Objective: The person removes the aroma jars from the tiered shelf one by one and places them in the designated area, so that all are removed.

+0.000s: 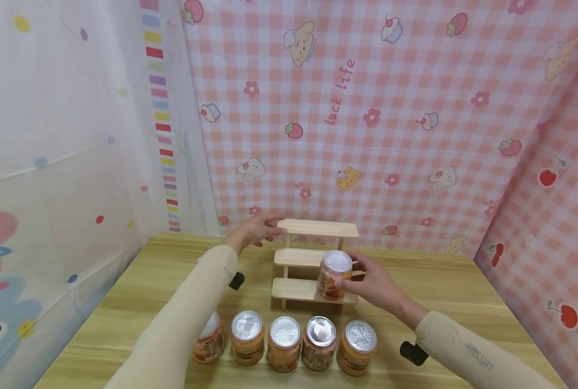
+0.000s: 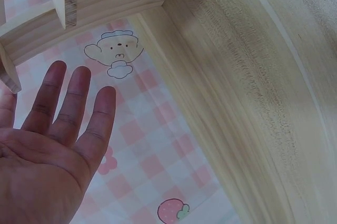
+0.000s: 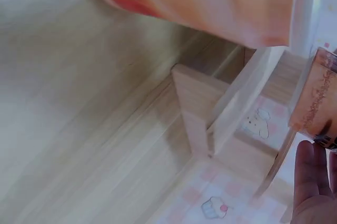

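Note:
A small three-tier wooden shelf (image 1: 296, 290) stands near the back of the table. My right hand (image 1: 377, 284) grips an orange-labelled jar (image 1: 331, 276) with a silver lid, held upright in front of the lower tiers at their right side. In the right wrist view, the fingers (image 3: 310, 174) lie against the label of that jar (image 3: 318, 97). My left hand (image 1: 258, 229) is at the left end of the top tier, fingers (image 1: 275, 217) extended at its edge. The left wrist view shows its palm (image 2: 39, 176) with straight, spread fingers below the wood.
Several similar silver-lidded jars (image 1: 284, 343) stand in a row on the wooden table (image 1: 430, 281) in front of the shelf; the leftmost (image 1: 210, 340) is partly behind the left sleeve. A pink checked cloth (image 1: 269, 173) hangs behind, and a white patterned cloth (image 1: 74, 162) at left.

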A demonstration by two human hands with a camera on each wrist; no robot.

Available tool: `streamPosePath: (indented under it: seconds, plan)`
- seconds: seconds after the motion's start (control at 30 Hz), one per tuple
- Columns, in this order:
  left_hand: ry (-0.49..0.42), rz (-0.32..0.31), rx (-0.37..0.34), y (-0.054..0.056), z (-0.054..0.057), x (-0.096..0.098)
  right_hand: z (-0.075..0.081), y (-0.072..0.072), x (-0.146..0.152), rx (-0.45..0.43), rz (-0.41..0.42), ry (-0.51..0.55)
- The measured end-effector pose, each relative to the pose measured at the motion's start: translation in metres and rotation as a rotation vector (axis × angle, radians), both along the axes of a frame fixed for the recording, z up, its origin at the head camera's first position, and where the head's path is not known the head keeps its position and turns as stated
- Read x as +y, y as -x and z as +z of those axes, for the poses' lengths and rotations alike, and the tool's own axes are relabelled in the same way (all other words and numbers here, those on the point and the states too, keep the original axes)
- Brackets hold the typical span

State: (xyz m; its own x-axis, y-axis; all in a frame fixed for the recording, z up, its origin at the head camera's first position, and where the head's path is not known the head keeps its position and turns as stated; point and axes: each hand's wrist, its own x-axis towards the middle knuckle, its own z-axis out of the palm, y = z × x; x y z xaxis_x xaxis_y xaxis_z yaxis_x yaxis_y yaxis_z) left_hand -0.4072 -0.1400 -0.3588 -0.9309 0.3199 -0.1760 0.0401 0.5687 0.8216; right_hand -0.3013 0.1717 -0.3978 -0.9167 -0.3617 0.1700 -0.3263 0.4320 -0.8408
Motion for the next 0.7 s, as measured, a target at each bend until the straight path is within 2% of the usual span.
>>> streamPosePath:
  seconds: [0.33, 0.7]
  plan:
    - [0.014, -0.013, -0.003, 0.003, -0.003, -0.001, -0.005, -0.02, 0.049, 0.04, -0.095, 0.012]
    - [0.012, -0.018, 0.008, 0.003, -0.002, -0.001, -0.016, -0.039, 0.082, 0.026, -0.129, 0.047]
